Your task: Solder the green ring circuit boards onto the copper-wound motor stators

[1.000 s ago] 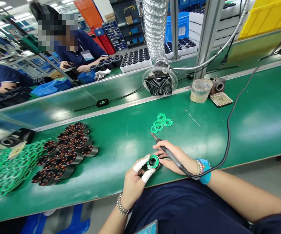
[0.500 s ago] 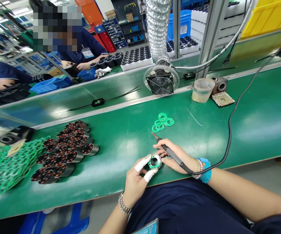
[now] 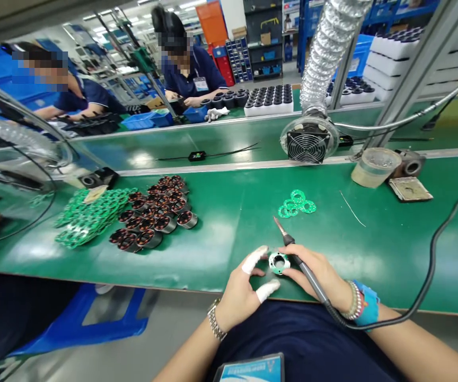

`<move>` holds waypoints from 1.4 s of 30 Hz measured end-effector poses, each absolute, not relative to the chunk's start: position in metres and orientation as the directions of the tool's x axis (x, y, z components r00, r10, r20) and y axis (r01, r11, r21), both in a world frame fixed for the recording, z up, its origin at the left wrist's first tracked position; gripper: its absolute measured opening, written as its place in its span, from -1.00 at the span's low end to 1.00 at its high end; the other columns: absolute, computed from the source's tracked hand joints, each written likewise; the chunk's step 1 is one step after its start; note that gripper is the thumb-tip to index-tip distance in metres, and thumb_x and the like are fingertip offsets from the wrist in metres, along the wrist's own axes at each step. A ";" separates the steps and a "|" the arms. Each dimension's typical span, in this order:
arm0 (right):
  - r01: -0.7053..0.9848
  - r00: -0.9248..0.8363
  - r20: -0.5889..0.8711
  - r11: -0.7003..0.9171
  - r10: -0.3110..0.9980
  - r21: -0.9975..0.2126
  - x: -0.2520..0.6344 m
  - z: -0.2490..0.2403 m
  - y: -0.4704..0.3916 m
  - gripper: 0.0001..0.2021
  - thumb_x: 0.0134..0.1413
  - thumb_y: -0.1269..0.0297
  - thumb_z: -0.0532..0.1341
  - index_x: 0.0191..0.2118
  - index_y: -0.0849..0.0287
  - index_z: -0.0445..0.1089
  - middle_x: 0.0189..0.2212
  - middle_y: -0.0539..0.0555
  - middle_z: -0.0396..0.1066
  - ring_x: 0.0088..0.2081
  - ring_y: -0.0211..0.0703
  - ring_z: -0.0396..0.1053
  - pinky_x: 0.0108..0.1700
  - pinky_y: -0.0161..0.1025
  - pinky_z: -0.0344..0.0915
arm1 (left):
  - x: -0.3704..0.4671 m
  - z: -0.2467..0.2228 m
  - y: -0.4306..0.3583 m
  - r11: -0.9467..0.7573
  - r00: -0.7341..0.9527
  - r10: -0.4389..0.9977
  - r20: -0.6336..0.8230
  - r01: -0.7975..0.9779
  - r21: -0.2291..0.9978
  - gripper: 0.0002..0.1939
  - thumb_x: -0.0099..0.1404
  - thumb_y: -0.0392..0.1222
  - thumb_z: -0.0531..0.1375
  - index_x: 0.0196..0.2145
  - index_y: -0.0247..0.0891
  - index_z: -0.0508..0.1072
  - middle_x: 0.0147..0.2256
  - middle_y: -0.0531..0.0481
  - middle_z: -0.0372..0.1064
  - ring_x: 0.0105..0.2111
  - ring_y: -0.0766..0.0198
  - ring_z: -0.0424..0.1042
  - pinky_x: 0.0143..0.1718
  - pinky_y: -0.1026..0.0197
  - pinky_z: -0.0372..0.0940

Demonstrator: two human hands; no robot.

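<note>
My left hand has white finger cots on its thumb and index finger. These are spread apart on the left side of a small motor stator topped by a ring-shaped green circuit board. My right hand grips a soldering iron, its tip pointing up and away to the left. Thumb and fingertips of that same hand touch the stator's right side. Beyond the iron's tip lie several loose green ring boards on the green bench.
Several copper-wound stators stand left, beside a pile of green board panels. A fume fan, a plastic tub and a sponge tray line the back. A solder wire lies right. The iron's cable loops there. Co-workers sit across.
My view has swung left, bringing more of the co-workers in. The left thumb and index finger have come off the stator and spread. My right hand still has the iron and touches the stator.
</note>
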State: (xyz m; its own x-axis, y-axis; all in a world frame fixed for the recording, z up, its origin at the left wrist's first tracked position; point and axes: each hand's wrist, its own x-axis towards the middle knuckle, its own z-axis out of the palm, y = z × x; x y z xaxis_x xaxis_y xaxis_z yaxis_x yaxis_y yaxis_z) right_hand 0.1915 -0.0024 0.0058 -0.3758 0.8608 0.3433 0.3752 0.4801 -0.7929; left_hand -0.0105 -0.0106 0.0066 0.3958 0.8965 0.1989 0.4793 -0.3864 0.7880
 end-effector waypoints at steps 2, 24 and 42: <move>0.389 -0.385 0.338 0.483 0.859 -0.784 0.192 0.006 -0.002 -0.66 0.07 0.41 0.19 0.00 0.12 0.20 -0.15 0.09 0.38 -0.16 -0.18 0.38 -0.12 -0.29 0.33 | -0.014 0.008 -0.016 -0.507 0.405 0.855 0.324 0.528 0.681 -0.49 0.13 -0.22 0.23 0.03 -0.25 0.22 -0.06 -0.19 0.33 -0.14 0.14 0.38 -0.25 0.17 0.41; 0.442 -0.325 0.365 0.481 0.873 -0.757 0.183 0.005 -0.010 -0.68 0.10 0.41 0.15 -0.01 0.11 0.20 -0.16 0.13 0.37 -0.16 -0.13 0.37 -0.12 -0.19 0.35 | -0.001 0.014 -0.007 0.018 0.353 0.916 -0.189 0.436 0.900 -0.73 0.32 -0.20 -0.10 -0.45 -0.30 0.29 -0.60 0.05 0.28 -0.66 0.36 0.30 -0.67 0.34 0.24; 0.428 -0.325 0.383 0.495 0.865 -0.756 0.182 0.004 -0.011 -0.71 0.11 0.40 0.14 -0.03 0.09 0.20 -0.16 0.13 0.36 -0.17 -0.11 0.38 -0.13 -0.19 0.35 | 0.005 0.009 -0.003 -0.416 0.219 0.907 0.361 0.602 0.681 -0.87 0.12 -0.32 0.13 -0.57 -0.27 0.29 -0.59 0.07 0.24 -0.62 0.40 0.26 -0.58 0.35 0.24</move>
State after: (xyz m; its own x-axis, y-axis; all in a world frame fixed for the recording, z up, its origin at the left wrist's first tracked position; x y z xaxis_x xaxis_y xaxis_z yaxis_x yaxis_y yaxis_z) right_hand 0.1820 -0.0107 0.0036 -0.3246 0.8648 0.3830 0.4275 0.4953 -0.7562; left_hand 0.0053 -0.0032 0.0087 0.2188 0.9066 0.3608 0.6022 -0.4164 0.6812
